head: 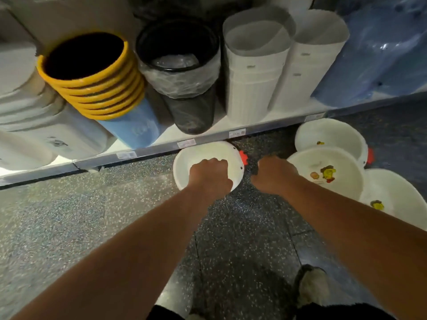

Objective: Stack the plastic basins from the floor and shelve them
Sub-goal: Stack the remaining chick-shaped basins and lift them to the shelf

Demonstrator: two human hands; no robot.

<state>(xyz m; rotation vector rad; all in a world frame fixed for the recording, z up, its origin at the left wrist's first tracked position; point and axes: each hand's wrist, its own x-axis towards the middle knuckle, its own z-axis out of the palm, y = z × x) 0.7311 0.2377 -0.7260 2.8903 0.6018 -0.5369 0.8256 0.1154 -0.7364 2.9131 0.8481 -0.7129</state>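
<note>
A white plastic basin [203, 154] with a red comb and dot eyes on its rim sits on the speckled floor, right against the bottom shelf's edge. My left hand [209, 175] reaches into it, fingers curled over its near rim. Three more white basins lie to the right: a far basin [330, 132], a middle basin [302, 163] with a cartoon print inside, and a near basin [397, 192]. My right hand [273, 175] hovers over the floor between the first and the middle basin. Its fingers bend down out of sight, and nothing shows in them.
The low shelf [138, 153] runs across, carrying stacked yellow-rimmed bins [92, 72], a black bin [182, 65] in plastic wrap, white bins [254, 70] and a blue bagged item [381, 54]. White lidded tubs [34, 125] lie at the left. My foot [312, 285] stands below.
</note>
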